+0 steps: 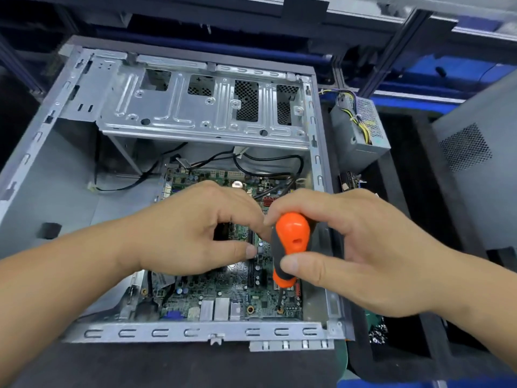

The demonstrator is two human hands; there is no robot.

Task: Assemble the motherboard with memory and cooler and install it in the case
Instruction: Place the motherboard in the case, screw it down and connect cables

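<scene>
The right hand (363, 247) grips the screwdriver (292, 242) on a screw near the motherboard's (223, 292) near edge; the left hand's (190, 231) curled fingers hold nothing visible. A tilted tip could slip and gouge it.

We see the green motherboard (223, 292) lying flat inside the open grey case (70, 169), toward its near right corner.

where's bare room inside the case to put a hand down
Bare patch: the grey case floor left of the motherboard, below the drive cage. Crowded: over the board, where the left hand and the right hand gripping the screwdriver sit.
</scene>
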